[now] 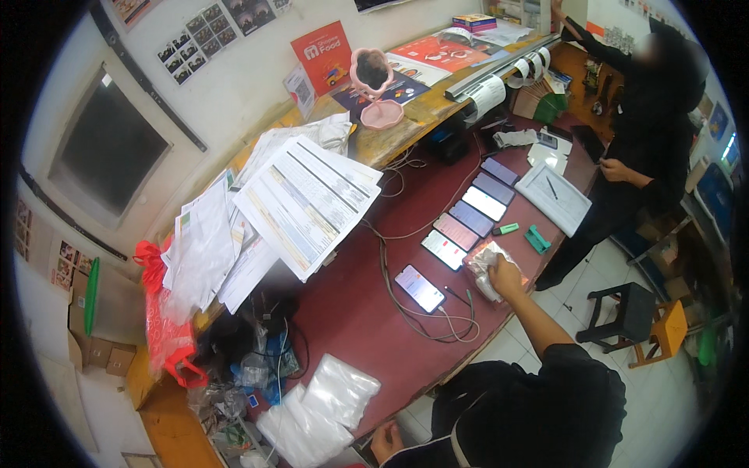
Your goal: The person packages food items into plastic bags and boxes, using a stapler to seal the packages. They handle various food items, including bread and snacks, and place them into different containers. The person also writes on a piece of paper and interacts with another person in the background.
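Observation:
My right hand (507, 278) is closed on a clear plastic packet (485, 273) with pinkish contents, at the near edge of the red tabletop. Left of it lies a lit phone (420, 288) with a cable at its lower end. A slanting row of several phones, one with a white screen (484, 204), runs away beyond the packet. A green highlighter (505, 229) and a teal stapler (537, 239) rest to the right of the row. Low in view, my left hand (386, 442) hangs by the table edge, fingers curled, with nothing visible in them.
Stacks of printed sheets (308, 204) overhang the raised wooden shelf (421, 129), beside a pink mirror (382, 114). Clear plastic bags (340, 390) lie near left. A pen rests on a white board (554, 199). Another person (655, 109) in black stands far right, near stools (624, 313).

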{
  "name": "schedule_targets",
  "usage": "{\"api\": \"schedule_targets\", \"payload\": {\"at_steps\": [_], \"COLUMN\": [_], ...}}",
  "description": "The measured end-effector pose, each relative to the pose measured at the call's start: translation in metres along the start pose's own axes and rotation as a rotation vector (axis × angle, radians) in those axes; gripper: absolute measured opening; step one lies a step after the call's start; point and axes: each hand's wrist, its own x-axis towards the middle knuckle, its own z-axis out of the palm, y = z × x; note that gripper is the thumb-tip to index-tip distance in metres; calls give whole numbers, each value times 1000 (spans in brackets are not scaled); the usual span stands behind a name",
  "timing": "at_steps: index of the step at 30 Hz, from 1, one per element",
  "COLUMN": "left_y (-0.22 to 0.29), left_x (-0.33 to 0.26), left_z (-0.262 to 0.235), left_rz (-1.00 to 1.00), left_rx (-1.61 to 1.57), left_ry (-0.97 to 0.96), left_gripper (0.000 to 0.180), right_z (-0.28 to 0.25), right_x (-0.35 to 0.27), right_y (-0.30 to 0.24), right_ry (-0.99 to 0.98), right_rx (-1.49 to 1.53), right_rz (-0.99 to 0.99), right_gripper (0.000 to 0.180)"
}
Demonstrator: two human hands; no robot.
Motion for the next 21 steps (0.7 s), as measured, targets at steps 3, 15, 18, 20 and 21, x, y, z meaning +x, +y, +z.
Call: {"api": "schedule_targets", "payload": {"at_steps": [3, 15, 18, 20, 21], "left_y": [-15, 43, 93, 135, 149], "left_x": [-6, -1, 11, 25, 30], "left_z": [11, 81, 129, 155, 166], "left_rz": [-138, -247, -237, -225, -190], "left_rx": [-98, -96, -70, 2, -10], "left_ry": [-15, 170, 66, 11, -8], "left_gripper": [22, 23, 24, 25, 25], "right_z": [7, -29, -28, -28, -44], "right_x": [-1, 36, 47, 59, 59], "right_y": [16, 32, 48, 54, 43], "right_ry": [78, -358, -445, -538, -621], "right_rx": [91, -47, 70, 148, 180], "right_rz": [-57, -285, -370, -354, -315], "right_gripper": [42, 35, 36, 38, 39]}}
